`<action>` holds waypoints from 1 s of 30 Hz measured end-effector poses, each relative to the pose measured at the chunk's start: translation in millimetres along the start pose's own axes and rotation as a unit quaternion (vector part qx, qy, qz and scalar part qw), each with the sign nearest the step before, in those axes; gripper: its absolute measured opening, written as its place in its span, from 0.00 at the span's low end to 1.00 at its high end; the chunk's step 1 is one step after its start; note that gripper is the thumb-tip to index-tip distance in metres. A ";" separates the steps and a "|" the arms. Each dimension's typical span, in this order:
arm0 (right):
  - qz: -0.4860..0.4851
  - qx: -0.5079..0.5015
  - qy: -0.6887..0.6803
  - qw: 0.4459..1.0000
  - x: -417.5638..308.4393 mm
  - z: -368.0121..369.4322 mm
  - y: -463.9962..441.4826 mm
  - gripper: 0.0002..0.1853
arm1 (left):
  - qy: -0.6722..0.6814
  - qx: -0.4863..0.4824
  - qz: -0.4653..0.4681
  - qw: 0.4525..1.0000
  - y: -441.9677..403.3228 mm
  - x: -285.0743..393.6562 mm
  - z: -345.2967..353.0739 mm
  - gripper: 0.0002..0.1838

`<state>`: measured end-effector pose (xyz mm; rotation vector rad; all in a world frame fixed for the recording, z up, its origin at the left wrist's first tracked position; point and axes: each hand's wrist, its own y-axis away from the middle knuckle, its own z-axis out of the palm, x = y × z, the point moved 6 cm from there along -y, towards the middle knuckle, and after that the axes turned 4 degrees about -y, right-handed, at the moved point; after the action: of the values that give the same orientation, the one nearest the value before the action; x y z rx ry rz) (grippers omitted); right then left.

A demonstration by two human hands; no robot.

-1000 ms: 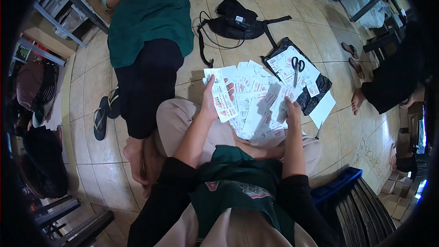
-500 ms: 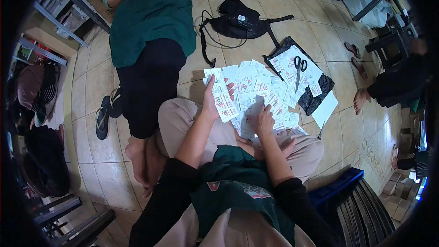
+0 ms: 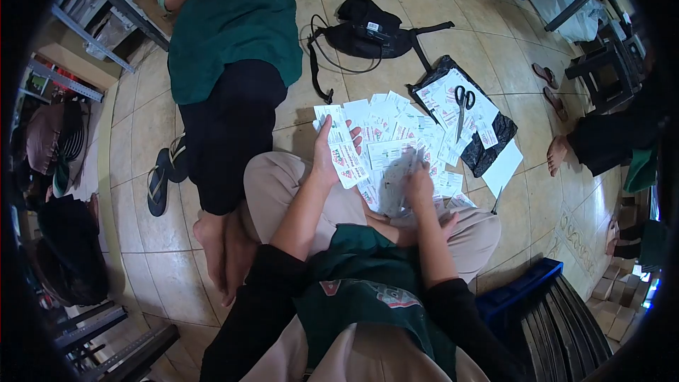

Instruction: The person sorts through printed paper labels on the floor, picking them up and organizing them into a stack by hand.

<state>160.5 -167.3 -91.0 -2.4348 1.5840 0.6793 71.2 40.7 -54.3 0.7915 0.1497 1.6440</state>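
My left hand [image 3: 325,159] grips a small stack of printed paper slips [image 3: 346,163], with the thumb on top and fingertips showing at the right edge. In front of my crossed legs lies a loose, overlapping pile of similar slips [image 3: 375,126] with red and dark print. My right hand [image 3: 420,185] is over the pile's near right part, its fingers pointing away from me. Those fingers are blurred, and whether they pinch a slip cannot be made out. Black-handled scissors [image 3: 463,102] rest on papers atop a black plastic bag [image 3: 503,143], right of the pile.
A black strapped bag with a cable [image 3: 361,32] lies beyond the pile. At the left a person in a green top [image 3: 233,28] holds a phone; sandals [image 3: 159,182] lie nearby. Another person's foot [image 3: 557,155] is at the right. A blue-and-black rack [image 3: 544,304] stands near my right elbow.
My right hand has shifted slightly right and toward me across the pile, uncovering more of a printed slip. My left hand keeps its stack in the same place.
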 end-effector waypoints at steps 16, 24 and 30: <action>0.093 -0.110 -0.702 0.698 -2.0 -38.8 -8.2 0.17 | -0.038 -0.127 -0.109 0.985 5.7 -23.1 22.5 0.36; -0.093 -0.053 -0.543 0.833 -57.3 -106.3 -10.5 0.23 | -0.005 -0.172 -0.229 0.958 19.2 -43.8 35.5 0.43; -0.423 -0.029 -0.088 0.901 -147.0 -132.6 24.9 0.09 | -0.021 -0.227 -0.209 0.951 27.9 -51.3 49.0 0.39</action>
<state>126.5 -105.6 95.6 -2.6399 0.3342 0.7246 77.1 -29.0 -24.0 0.4046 -0.0886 1.1923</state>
